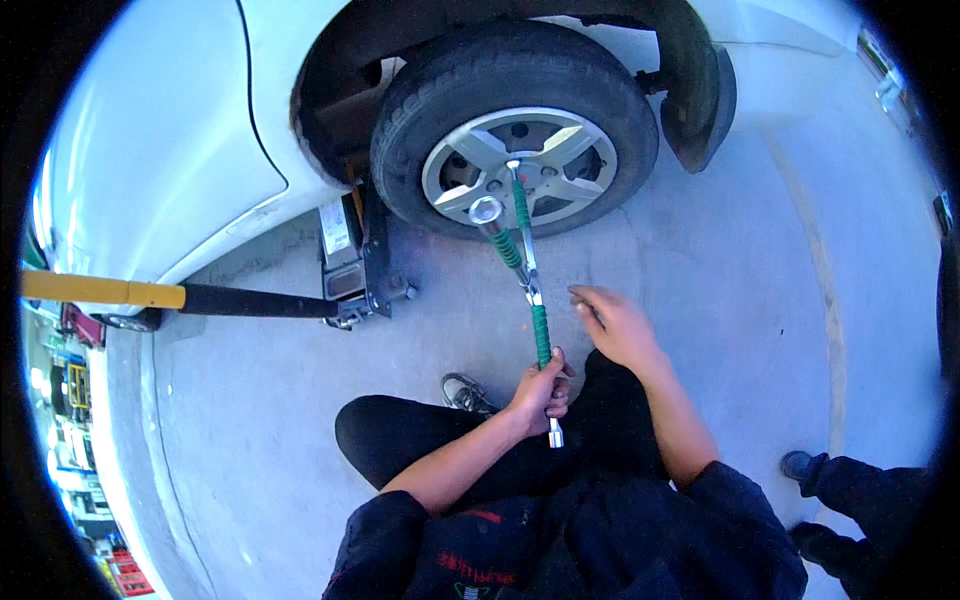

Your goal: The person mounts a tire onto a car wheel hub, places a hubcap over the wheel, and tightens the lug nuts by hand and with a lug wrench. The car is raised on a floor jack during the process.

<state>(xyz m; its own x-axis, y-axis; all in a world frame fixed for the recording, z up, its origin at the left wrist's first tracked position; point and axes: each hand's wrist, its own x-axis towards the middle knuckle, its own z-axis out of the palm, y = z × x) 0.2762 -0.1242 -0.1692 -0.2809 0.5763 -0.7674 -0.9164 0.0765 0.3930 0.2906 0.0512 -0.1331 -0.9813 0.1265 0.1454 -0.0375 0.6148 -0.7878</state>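
Observation:
A four-way lug wrench (pixel 531 275) with green ribbed grips and chrome sockets is in front of the wheel. My left hand (pixel 545 392) is wrapped around its near arm, just above the end socket. The far arm points at the wheel (pixel 519 165), its socket by the hub area; whether it sits on a nut I cannot tell. Another arm rises toward me with its socket mouth showing. To the right of the wrench my right hand (pixel 615 325) is off it, fingers stretched out and holding nothing. The wheel has a silver five-spoke rim and a black tyre.
A floor jack (pixel 355 260) stands left of the wheel, its black and yellow handle (pixel 180 296) reaching left. The white car body (pixel 170 130) spans the top. Another person's dark-clothed legs (pixel 860 490) are at lower right. Shelves and equipment line the far left.

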